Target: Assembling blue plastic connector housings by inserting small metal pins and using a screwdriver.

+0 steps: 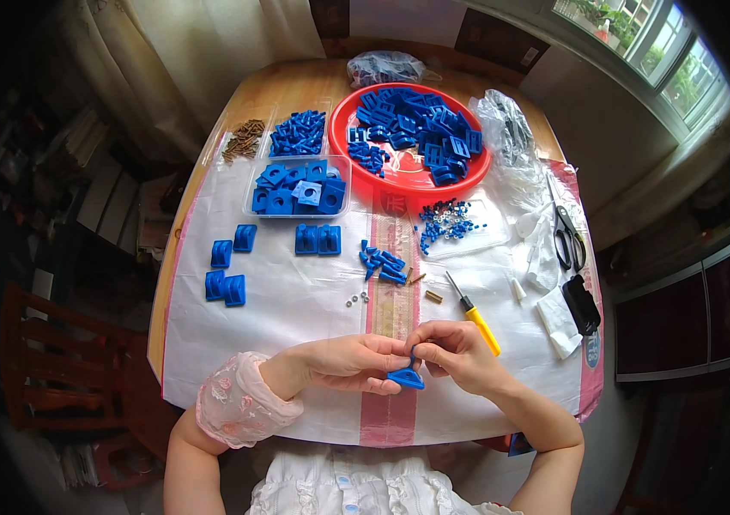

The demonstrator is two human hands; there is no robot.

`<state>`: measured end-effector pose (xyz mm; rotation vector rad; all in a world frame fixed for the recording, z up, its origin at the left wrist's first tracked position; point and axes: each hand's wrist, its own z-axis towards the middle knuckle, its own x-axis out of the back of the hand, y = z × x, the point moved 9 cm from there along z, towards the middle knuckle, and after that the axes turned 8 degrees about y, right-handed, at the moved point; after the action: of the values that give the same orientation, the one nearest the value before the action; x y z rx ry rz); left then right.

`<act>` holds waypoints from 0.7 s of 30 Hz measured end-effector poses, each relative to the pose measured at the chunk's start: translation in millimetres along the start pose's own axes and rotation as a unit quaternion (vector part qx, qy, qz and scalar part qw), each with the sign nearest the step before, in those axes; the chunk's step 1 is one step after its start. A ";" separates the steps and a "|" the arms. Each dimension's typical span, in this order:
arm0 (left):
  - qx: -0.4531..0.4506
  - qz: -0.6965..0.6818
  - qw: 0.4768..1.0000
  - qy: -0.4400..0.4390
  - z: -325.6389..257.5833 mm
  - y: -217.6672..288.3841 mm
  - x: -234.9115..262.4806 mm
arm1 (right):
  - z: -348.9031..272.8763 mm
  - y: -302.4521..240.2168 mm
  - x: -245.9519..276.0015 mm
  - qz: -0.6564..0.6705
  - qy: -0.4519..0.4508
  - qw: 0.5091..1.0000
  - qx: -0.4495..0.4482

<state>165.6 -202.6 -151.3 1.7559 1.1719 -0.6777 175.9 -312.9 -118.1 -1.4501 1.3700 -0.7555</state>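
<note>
Left hand (349, 360) pinches a small blue plastic bracket (406, 378) just above the white woven sheet (296, 300); right hand (455, 350) closes its fingertips on the same piece; a slip could likely drop a tiny part among the loose washers (356, 299); the yellow-handled screwdriver (474, 313) lies just beside; the red bowl of blue parts (409, 137) sits farther back.

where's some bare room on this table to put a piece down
Bare white sheet lies between the finished blue blocks and the left hand, and right of the yellow screwdriver. It is crowded near the red bowl and clear trays.
</note>
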 end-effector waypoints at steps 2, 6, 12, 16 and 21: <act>-0.006 -0.016 0.999 -0.039 2.3 -2.6 3.4 | 0.3 0.7 -1.1 0.003 -0.004 1.000 -0.003; -0.005 -0.026 0.998 -0.049 3.1 -2.8 3.4 | 0.2 1.0 -0.3 0.003 -0.003 1.000 -0.002; -0.011 -0.024 0.998 -0.054 2.7 -1.1 1.8 | 0.0 -1.2 1.2 -0.005 0.000 1.000 0.000; -0.049 -0.036 0.998 -0.002 1.0 10.7 4.4 | -1.2 -16.8 5.8 -0.013 0.049 0.998 0.030; -0.107 -0.062 0.992 0.033 -0.4 24.8 9.9 | -2.3 -37.1 23.6 0.015 0.073 0.992 0.102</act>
<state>192.2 -201.9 -149.9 1.5463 1.3555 -0.5469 191.7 -339.9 -87.1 -1.2323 1.3770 -0.9682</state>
